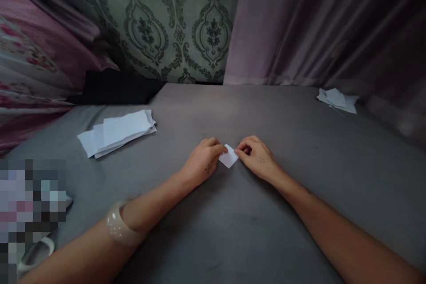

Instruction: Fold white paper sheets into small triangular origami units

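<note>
A small folded piece of white paper [229, 158] lies on the grey cloth surface [253, 222] in the middle of the view. My left hand [201, 162] pinches its left side with curled fingers. My right hand [257, 156] pinches its right side, fingertips pressed together at the paper's edge. Both hands rest low on the cloth. A pale bangle sits on my left wrist.
A loose stack of white paper sheets [118, 132] lies to the left. Several crumpled or folded white papers [337, 100] sit at the far right by a mauve curtain [326, 26]. Patterned wallpaper [173, 26] rises behind. Floral fabric [29, 71] hangs at left.
</note>
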### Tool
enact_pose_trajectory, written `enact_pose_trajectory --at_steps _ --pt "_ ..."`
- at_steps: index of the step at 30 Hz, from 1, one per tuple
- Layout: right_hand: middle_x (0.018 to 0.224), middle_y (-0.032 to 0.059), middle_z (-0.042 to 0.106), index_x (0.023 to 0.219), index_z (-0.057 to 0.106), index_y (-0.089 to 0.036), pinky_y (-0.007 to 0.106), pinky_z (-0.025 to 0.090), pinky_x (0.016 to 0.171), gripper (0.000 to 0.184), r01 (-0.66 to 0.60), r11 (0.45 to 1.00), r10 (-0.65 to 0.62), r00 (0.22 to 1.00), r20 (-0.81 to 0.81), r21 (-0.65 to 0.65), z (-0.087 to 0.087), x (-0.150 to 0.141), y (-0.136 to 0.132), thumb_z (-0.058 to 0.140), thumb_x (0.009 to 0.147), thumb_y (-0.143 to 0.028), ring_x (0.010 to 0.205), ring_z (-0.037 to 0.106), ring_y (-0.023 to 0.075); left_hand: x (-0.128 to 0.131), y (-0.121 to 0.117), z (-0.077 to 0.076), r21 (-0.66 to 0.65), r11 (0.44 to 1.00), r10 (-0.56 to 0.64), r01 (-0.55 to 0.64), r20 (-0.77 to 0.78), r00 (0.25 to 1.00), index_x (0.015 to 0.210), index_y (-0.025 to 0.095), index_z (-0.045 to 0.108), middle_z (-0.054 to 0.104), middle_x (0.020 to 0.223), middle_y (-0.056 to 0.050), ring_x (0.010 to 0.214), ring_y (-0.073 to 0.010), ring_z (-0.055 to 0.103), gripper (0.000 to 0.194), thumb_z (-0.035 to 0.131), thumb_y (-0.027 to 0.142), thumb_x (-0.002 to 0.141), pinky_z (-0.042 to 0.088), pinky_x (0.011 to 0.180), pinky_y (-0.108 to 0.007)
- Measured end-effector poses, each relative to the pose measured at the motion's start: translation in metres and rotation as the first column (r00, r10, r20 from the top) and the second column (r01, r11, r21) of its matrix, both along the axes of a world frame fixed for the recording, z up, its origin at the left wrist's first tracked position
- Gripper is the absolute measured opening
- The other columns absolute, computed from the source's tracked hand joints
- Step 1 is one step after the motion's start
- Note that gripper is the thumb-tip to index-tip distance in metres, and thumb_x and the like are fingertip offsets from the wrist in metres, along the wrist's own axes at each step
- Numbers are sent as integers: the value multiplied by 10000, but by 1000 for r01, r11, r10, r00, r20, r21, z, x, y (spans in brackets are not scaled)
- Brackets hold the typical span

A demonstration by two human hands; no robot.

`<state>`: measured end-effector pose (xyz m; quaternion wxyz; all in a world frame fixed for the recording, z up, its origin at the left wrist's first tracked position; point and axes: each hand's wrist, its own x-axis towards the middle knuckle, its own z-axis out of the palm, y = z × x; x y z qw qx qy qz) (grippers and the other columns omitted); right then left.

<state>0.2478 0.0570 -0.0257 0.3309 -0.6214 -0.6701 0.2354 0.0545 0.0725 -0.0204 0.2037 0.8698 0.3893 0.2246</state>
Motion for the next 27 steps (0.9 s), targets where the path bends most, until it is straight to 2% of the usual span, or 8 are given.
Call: enact_pose_trajectory --at_steps 6,11,17,22,27 --pt "830 30 615 795 683 -187 285 441 672 104 -31 994 26 999 -47 -108 8 9 5 607 755 -245 686 558 135 -2 -1 6 35 998 -52 56 -117 992 1045 195 675 601 991 -81 880 -192 534 320 397 129 901 445 800 -315" --pt "899 45 606 815 680 -186 292 443 711 122 -61 998 61 998 8 -3 5 4 0 602 793 -278 728 561 137 -1 1 2 -21 1000 -15 15 -2 1000 995 190 688 597 968 -80 898 -183 549 293 414 150 899 443 817 -309" --pt "952 33 565 839 631 -200 291 440 725 77 -139 990 137 989 49 32 -1 0 -5 605 800 -261 760 538 134 3 5 -2 -164 978 150 -132 103 983 1036 171 641 582 953 -76 886 -186 545 227 542 186 832 451 805 -324" --pt "958 35 576 805 612 -198 298 431 763 42 -160 985 160 987 15 65 -1 -1 -5 588 805 -232 817 543 143 5 5 0 -218 963 182 -157 101 978 938 161 657 561 927 -68 850 -180 523 169 579 222 802 440 779 -319" --pt "893 27 611 758 600 -191 287 426 720 80 -162 984 164 986 -22 75 4 -4 -7 596 802 -258 753 544 135 5 4 3 -256 956 185 -146 136 973 885 152 641 582 850 -43 784 -163 509 156 620 236 755 414 726 -296"
